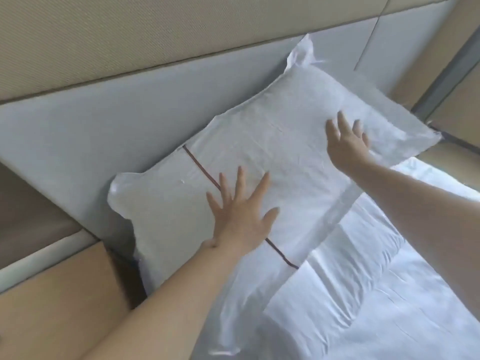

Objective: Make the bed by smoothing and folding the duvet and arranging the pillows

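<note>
Left hand [240, 216] spread flat on white pillow [285, 141], right hand [346, 141] spread flat farther along it

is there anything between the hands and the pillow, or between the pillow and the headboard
Nothing visible. The left hand and the right hand both lie flat on the white pillow with fingers spread. The pillow's far edge already lies against the grey headboard, with nothing showing between them.
</note>
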### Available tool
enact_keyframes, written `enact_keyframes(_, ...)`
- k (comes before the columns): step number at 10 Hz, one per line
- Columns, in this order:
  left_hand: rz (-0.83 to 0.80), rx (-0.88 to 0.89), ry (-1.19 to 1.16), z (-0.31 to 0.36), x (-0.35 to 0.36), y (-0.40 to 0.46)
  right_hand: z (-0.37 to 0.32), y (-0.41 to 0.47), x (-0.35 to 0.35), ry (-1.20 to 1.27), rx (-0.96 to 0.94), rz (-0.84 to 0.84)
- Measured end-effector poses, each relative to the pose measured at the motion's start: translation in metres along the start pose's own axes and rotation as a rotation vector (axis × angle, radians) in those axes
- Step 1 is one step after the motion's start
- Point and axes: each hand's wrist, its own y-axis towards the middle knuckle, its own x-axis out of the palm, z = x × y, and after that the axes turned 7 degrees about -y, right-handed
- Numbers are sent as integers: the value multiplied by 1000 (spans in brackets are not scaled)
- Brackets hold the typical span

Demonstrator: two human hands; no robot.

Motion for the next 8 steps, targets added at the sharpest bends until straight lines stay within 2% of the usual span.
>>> enact_keyframes(1,21,-40,167,-39,43,-13,21,-49,83,-11,-18,-220)
enact_keyframes(2,34,-32,272,-54,77,-6,31,-75,132,28,12,-278)
enact_keyframes(4,95,-25,298,-56,108,5,48,-72,145,-8,-19,-244)
enact_keyframes(5,134,-43,288,-44,107,-2,58,-84,128,11,-48,-244)
enact_keyframes(6,106,-40,240,-23,115,-17,76,-115,110,12,-63,-257)
enact_keyframes(8,151,242,-205,52,137,-74,146,-209,65,-35,-85,-189)
